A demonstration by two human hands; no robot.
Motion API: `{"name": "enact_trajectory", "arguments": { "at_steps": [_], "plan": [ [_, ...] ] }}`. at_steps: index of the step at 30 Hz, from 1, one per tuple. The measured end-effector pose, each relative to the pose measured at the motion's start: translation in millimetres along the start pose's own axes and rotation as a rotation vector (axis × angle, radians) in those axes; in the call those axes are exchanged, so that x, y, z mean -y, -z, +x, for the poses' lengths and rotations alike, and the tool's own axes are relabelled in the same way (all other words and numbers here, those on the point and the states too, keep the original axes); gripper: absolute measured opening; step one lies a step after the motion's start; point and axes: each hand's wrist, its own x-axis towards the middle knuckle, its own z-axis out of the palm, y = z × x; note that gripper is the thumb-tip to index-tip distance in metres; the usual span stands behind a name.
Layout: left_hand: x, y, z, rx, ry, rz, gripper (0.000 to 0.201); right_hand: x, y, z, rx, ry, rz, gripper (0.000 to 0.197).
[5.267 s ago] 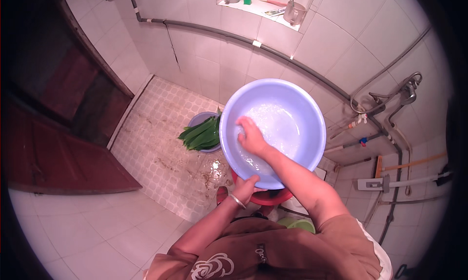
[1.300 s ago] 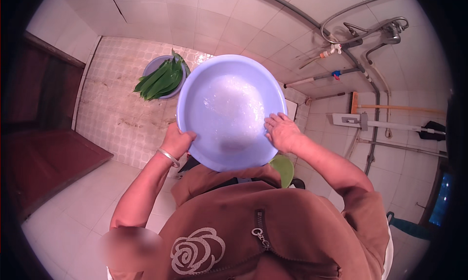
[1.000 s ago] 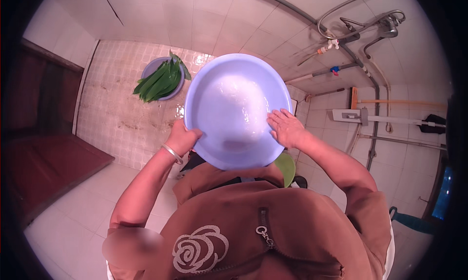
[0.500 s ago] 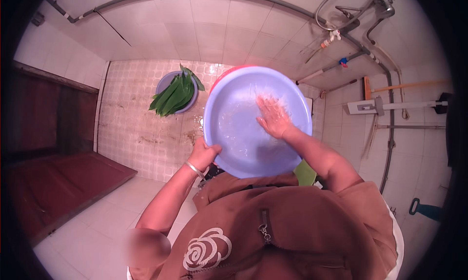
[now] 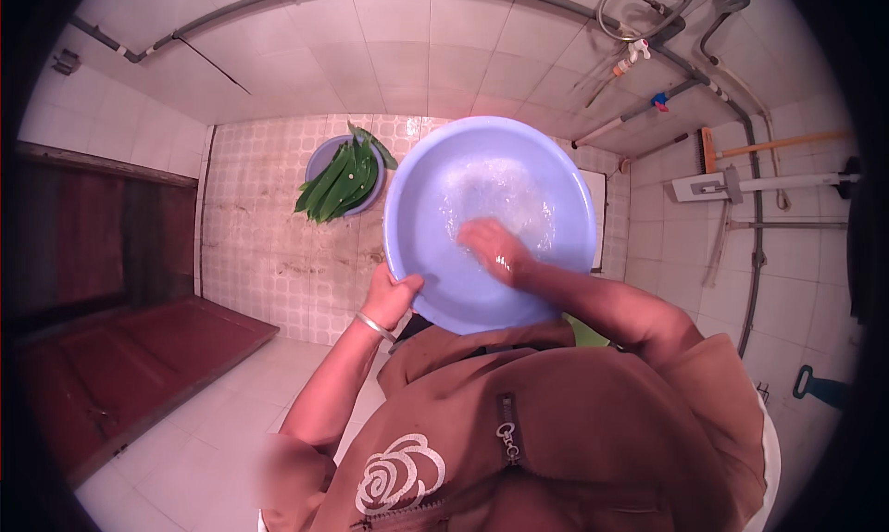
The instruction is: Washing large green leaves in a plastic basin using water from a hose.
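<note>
- At your far left the dark red door (image 5: 157,375) stands ajar, and its outer side fades into the black rim of the view.
- Tiled floor (image 5: 255,222) stretches from the doorway to the small basin (image 5: 324,150), giving you room on that side.
- Long green leaves (image 5: 338,185) fill the small basin and overhang its lower left edge, hiding most of its inside.
- Your left hand (image 5: 391,298) is clamped on the rim of the large blue-violet basin (image 5: 404,217), thumb inside; its other fingers are mostly hidden behind the wall.
- The large basin is in front of your torso, its near edge by the shirt (image 5: 574,393), so there is little room on that side.
- Your right hand (image 5: 495,250) is inside the basin, fingers loosely extended and blurred, well apart from the left; you cannot tell how deep it sits in the water (image 5: 495,185).
- Half a second ago that hand lay farther up and right; it has come nearer you.
- Under your right forearm a green object (image 5: 589,332) shows only a sliver.
- Beyond the basin's right rim, a pale slab (image 5: 598,217) is partly covered.
</note>
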Motion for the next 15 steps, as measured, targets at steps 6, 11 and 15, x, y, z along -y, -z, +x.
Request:
{"name": "enact_trajectory", "arguments": {
  "at_steps": [6, 11, 15],
  "plan": [
    [-1, -3, -4, -0.060, -0.085, -0.061, 0.009, -9, 29, 14, -0.054, -0.121, -0.030, 0.025],
    [-2, 0, -2, -0.033, -0.017, -0.025, 0.008, 24, 1, -4, 0.085, -0.181, 0.332, 0.030],
    [13, 4, 4, -0.043, -0.102, -0.054, 0.009, -2, 54, 34, 0.053, -0.276, -0.073, 0.047]
  ]
}}
